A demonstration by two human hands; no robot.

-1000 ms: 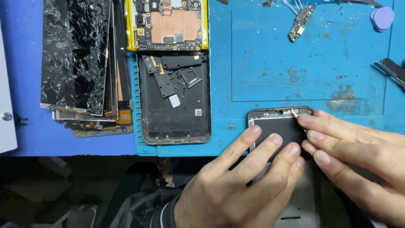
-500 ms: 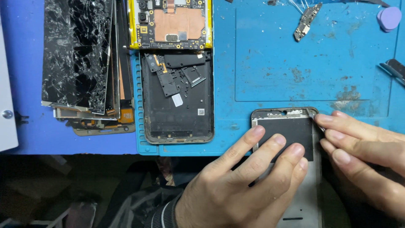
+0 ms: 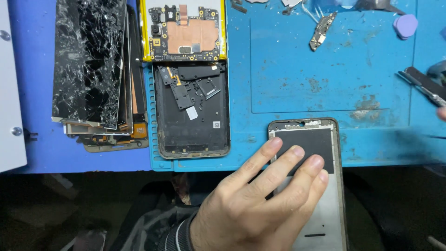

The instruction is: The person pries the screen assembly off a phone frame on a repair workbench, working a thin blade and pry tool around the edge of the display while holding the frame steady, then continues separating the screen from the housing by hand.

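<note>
Head view: a phone frame (image 3: 320,186), a flat metal rectangle with rounded corners, a dark pad across its far part and pale grey plate nearer, lies at the near right, half on the scuffed blue rubber mat (image 3: 325,74) and overhanging its near edge. The left hand (image 3: 260,204) lies palm down on the frame, four fingers (image 3: 297,160) extended and slightly spread, tips pressing the dark pad, gripping nothing. Only a fingertip of the right hand (image 3: 441,113) shows at the right edge beside a slim metal tool (image 3: 423,85), so its pose cannot be told; to the left lie an open phone shell (image 3: 193,111), a circuit board (image 3: 186,32) and a stack of shattered glass screens (image 3: 90,65).
</note>
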